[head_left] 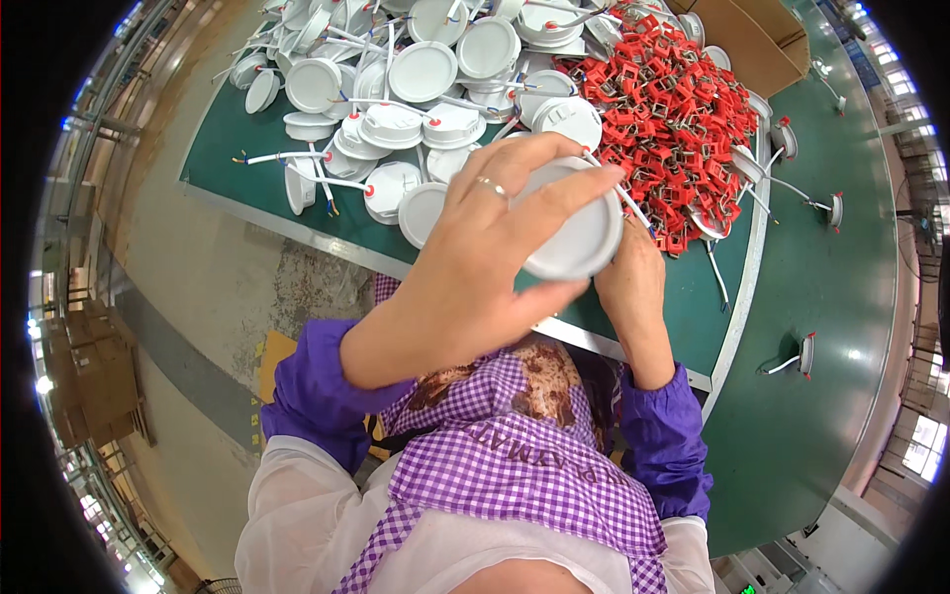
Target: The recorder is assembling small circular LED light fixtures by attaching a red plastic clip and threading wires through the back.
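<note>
A round white LED downlight (574, 233) with a short white cable is gripped in my left hand (495, 213), fingers over its far rim and thumb along the near one. Its smooth face tilts toward me. Just to the right and partly behind it is my right hand (633, 282), with its fingers curled beside the lamp's edge and the red clips; what they pinch is hidden. Right beyond both hands spreads a heap of red spring clips (668, 129) with metal wires. Many similar white downlights (423, 71) are piled to the left of the clips.
The piles lie on a green worktable (237, 158) with a metal edge. An open cardboard box (752, 45) stands at the back right. Along the right runs a green conveyor belt (841, 297) carrying several downlights with red clips, such as one lamp (807, 354) near me.
</note>
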Demonstrator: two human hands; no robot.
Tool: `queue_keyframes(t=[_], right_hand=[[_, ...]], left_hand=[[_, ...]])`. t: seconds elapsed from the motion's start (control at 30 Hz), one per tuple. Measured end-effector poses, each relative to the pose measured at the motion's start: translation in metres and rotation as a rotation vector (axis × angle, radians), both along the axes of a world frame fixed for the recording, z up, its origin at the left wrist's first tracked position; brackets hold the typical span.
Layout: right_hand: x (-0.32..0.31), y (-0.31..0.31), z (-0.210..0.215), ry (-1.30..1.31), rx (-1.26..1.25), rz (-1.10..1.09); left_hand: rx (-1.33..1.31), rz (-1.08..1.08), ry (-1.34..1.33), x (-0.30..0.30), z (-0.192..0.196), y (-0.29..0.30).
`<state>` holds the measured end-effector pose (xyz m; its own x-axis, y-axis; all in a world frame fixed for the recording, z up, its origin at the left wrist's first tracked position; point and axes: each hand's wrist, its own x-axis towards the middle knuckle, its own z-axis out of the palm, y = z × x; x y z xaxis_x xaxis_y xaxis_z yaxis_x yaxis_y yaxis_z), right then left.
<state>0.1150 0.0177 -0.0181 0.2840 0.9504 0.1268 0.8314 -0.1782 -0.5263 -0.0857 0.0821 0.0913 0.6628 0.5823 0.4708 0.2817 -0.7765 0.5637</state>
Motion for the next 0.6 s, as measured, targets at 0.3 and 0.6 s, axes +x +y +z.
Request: queue_keyframes(t=[0.3,0.6], right_hand=[[0.003,-0.030,0.010,0.708,-0.012,-0.164],[0.031,-0.074,0.040,0.840,0.184,-0.337]], left_hand=[[-0.989,-0.269,-0.995,0.005,-0.007,-0.022],[-1.791,-0.080,-0.766,0.038,-0.079,-0.061]])
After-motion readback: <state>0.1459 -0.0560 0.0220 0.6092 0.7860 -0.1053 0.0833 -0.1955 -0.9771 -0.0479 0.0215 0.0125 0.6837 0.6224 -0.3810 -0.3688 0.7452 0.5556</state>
